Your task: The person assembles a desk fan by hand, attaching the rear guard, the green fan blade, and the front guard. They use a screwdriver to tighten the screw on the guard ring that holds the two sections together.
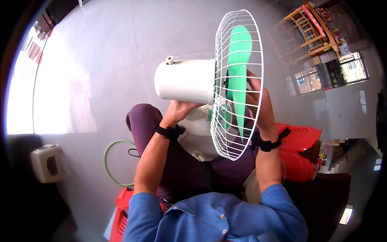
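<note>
In front of my chest I see a fan head lying sideways, its white motor housing (183, 80) to the left and its white wire guard (219, 137) to the right. My left hand (180, 111) supports the housing from below, its fingers partly hidden under it. A green fan blade (240, 50) sits on the shaft inside the rear guard. My right hand (258, 99) reaches in from the open right side of the guard, fingers curled at the blade's middle; the guard wires partly cover them. A small knob (170, 60) stands on top of the housing.
A green hoop (105, 161) lies on the floor to my left. Red plastic stools (298, 147) stand at my right, with another red plastic piece (120, 218) at lower left. A beige box-like object (47, 163) is far left; wooden furniture (310, 30) stands far right.
</note>
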### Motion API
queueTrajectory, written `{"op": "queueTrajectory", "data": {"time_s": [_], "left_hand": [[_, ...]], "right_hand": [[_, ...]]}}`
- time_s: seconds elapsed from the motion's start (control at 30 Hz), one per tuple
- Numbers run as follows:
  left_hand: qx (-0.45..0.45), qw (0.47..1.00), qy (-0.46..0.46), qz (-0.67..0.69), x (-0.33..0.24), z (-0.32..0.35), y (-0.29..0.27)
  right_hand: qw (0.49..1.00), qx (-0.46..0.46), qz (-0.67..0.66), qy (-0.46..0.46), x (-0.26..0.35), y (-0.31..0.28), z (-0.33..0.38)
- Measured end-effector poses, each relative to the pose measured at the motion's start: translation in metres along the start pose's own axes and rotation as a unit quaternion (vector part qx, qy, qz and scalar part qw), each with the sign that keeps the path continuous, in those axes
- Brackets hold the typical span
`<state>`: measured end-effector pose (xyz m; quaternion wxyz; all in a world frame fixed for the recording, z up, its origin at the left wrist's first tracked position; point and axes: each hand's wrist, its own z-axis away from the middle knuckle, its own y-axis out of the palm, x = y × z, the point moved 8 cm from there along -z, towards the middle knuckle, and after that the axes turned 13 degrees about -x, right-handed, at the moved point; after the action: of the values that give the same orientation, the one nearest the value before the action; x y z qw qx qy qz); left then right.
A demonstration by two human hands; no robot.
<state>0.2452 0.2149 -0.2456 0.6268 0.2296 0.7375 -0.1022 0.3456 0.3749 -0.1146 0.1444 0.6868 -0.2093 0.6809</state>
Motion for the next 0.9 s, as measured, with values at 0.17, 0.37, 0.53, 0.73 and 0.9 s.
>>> {"op": "queueTrajectory", "data": {"time_s": [0.17, 0.37, 0.53, 0.73, 0.9], "left_hand": [[0.001, 0.994, -0.072, 0.083, 0.009, 0.003, -0.002], [0.055, 0.998, 0.003, -0.022, 0.019, 0.005, -0.001], [0.083, 0.995, 0.021, -0.056, 0.047, 0.009, -0.011], [0.012, 0.992, -0.097, 0.076, 0.065, 0.0, 0.004], [0.028, 0.994, -0.1, 0.018, 0.068, -0.008, 0.003]], "right_hand": [[0.995, 0.016, 0.097, 0.005, 0.006, -0.009, -0.002], [0.997, -0.012, 0.066, 0.047, -0.004, -0.017, -0.001], [0.996, -0.041, 0.062, -0.041, 0.01, -0.018, 0.006], [0.979, -0.076, 0.161, -0.096, 0.016, -0.031, 0.018], [0.954, -0.285, 0.041, -0.088, 0.044, -0.143, 0.092]]}}
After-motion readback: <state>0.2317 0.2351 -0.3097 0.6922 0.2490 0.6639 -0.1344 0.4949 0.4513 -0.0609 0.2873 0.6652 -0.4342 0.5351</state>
